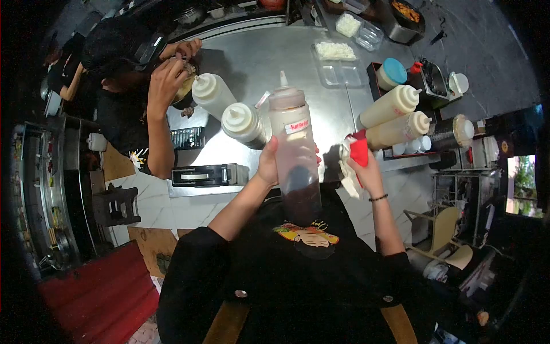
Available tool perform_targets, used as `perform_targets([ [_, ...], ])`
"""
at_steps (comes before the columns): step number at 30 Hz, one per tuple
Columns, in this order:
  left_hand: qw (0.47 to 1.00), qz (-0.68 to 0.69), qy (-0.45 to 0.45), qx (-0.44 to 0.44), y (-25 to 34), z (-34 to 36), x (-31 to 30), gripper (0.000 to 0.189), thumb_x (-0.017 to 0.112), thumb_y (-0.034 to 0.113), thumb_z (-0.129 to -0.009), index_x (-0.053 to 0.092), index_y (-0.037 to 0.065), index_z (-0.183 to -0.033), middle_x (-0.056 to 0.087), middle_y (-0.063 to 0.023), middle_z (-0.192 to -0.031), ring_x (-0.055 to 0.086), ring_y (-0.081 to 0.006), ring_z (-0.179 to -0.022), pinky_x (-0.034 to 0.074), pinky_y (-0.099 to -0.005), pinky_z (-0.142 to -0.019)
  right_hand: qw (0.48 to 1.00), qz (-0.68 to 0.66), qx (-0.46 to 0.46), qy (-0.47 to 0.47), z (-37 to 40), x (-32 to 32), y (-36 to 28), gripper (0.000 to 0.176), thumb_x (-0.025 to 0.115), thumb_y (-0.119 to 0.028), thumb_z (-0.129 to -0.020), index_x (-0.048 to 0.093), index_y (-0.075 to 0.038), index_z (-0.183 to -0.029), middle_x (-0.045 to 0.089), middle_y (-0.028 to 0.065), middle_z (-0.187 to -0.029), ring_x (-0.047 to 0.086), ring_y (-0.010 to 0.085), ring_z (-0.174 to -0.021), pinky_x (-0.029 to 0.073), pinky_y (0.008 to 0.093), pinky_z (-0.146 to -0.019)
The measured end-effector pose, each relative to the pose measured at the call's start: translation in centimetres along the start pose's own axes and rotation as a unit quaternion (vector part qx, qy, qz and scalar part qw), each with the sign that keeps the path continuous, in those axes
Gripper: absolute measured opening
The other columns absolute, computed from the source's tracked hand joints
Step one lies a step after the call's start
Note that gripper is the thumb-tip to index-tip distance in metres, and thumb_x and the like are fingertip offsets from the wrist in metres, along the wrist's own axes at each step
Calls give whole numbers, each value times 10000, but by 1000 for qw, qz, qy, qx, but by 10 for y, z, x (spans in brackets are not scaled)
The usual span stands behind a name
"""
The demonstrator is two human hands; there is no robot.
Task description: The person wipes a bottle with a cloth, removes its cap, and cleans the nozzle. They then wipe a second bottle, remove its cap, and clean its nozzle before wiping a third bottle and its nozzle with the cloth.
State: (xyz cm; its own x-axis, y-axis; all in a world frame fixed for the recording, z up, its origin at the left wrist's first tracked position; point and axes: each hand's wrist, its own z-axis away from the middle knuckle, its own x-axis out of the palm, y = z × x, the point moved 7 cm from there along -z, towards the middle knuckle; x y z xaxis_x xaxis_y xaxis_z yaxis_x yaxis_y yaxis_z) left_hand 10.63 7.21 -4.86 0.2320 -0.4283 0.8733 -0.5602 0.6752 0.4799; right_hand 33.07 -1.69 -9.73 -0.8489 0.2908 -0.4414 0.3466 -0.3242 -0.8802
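Note:
My left hand point(268, 163) is wrapped round a large clear squeeze bottle point(295, 143) with a pointed nozzle. Dark liquid fills its lower part, and a small label with red lettering sticks near its top. The bottle stands upright close to my apron. To the right, my right hand point(368, 171) grips a crumpled red and white cloth point(358, 151), apart from the bottle. Two pale squeeze bottles, one nearer point(243, 122) and one farther point(213, 96), stand on the steel table point(252, 54) left of the held bottle.
A co-worker's hands point(166, 77) work over a bowl at left. A black tape dispenser point(206, 175) lies at the table's front edge. Two filled squeeze bottles point(391, 106) lean at right near a blue-lidded tub point(392, 72). Clear containers point(342, 73) of white shreds sit behind.

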Motion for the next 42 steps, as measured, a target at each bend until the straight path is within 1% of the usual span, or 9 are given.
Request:
perform_targets([
  [2,1000,0,-10,-13,-5,-5,-4,931,406,756,-787,317,25,-1356,542,-253,-1118,595,-380,-1003,484,-498,-876,938,291,-126,141,-10,-6,-1,400,701,-204,-789,564,15,-1093,613,156,-1033,598,304,-954,467,343,-837],
  [5,1000,-6,-1,-23,-6,-6,1,935,395,753,-796,307,15,-1363,539,-255,-1133,595,-374,-1007,483,-499,-872,960,121,-199,157,-1,-5,-99,422,722,-174,-751,566,14,-1094,573,181,-1069,575,334,-975,459,357,-856],
  [8,998,29,-47,-21,-7,-9,8,857,433,674,-841,328,-8,-1349,539,-230,-1186,582,-325,-1069,487,-444,-905,931,81,-337,118,25,6,-181,451,746,-128,-708,570,6,-1101,566,178,-1067,584,314,-946,472,366,-829],
  [11,1000,-10,18,-16,-10,-6,-2,848,417,652,-862,289,-1,-1387,493,-211,-1273,531,-301,-1152,437,-431,-975,910,66,-399,88,40,25,-222,489,771,-80,-679,572,2,-1118,585,153,-1080,590,253,-959,484,325,-820],
  [14,999,-45,-7,29,7,-6,18,839,419,628,-877,252,5,-1414,434,-191,-1347,479,-284,-1216,389,-422,-1025,918,29,-385,87,39,33,-236,522,787,-83,-656,568,4,-1123,580,160,-1069,591,242,-945,496,317,-790],
  [17,993,-103,22,57,13,-9,20,949,425,743,-795,313,-6,-1366,538,-233,-1166,594,-319,-1016,495,-425,-870,926,-6,-371,72,34,37,-236,576,814,-86,-641,538,13,-1136,521,130,-1097,571,196,-939,494,302,-788],
  [20,989,-77,86,95,20,-14,32,945,464,735,-784,317,4,-1366,519,-215,-1197,597,-318,-991,504,-426,-850,937,-40,-342,56,29,38,-232,586,826,-77,-636,515,19,-1123,480,99,-1098,540,161,-933,474,291,-805],
  [29,990,26,-121,63,10,-16,49,912,457,680,-825,293,-28,-1376,489,-190,-1274,533,-289,-1131,447,-401,-946,925,-75,-354,114,40,28,-235,509,840,-123,-599,566,-1,-1010,538,119,-997,551,214,-848,485,303,-738],
  [42,946,-275,154,75,34,4,80,503,566,320,-912,390,4,-1260,509,-111,-1159,502,-156,-1059,399,-304,-923,921,28,-352,166,58,0,-246,447,787,-72,-626,605,2,-1027,605,151,-1031,630,251,-868,531,322,-696],
])
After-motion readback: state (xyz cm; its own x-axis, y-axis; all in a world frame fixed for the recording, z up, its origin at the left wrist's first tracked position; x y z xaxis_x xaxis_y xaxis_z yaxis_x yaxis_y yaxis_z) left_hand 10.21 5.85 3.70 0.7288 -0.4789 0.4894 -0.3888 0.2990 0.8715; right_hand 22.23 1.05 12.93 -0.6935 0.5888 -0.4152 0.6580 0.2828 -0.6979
